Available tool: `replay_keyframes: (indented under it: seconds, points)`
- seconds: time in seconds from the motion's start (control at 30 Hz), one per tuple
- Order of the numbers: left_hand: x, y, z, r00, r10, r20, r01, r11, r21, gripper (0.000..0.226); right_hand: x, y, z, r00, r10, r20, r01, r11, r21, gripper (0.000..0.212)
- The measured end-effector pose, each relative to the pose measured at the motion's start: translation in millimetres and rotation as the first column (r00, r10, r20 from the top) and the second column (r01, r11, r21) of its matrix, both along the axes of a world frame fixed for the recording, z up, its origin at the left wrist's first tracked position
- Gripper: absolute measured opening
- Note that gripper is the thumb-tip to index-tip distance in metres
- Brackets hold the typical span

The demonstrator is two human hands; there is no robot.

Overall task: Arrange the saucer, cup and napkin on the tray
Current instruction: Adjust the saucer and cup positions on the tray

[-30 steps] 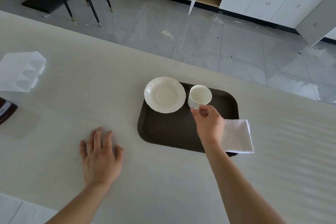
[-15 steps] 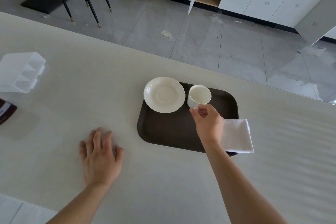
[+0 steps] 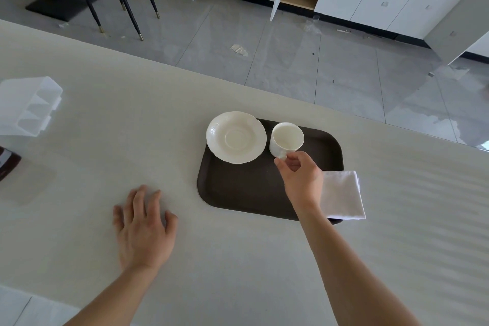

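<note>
A: Item one, tray point(image 3: 238, 193)?
B: Dark brown, rectangular, rounded corners, lying flat at centre of frame.

A: Item two, saucer point(image 3: 236, 136)?
B: Cream-white, scalloped rim, round well in the middle. Right way up on the tray's upper-left corner, its edge overhanging the tray rim.

A: Item three, cup point(image 3: 285, 140)?
B: Cream-white, upright, empty, just right of the saucer on the tray. Whether the two touch cannot be told.

A: Item four, napkin point(image 3: 344, 194)?
B: White, folded square, at the tray's lower-right corner, its right part reaching past the rim.
</note>
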State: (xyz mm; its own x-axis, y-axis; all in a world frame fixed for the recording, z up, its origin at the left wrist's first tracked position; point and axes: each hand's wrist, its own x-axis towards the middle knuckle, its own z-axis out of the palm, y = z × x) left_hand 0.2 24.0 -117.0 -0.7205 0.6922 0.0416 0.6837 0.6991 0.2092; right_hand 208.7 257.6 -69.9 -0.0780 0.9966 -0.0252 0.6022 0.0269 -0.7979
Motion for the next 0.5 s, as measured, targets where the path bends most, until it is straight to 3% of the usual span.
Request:
replay_keyframes:
  seconds: [0.5]
  points:
    - [-1.5,-1.2,-3.9,1.000,-0.002,0.001,0.002,1.000,0.010,0.059,2.0,1.7,-1.3,0.999,0.040,0.028,-0.041,0.998,0.046,0.021]
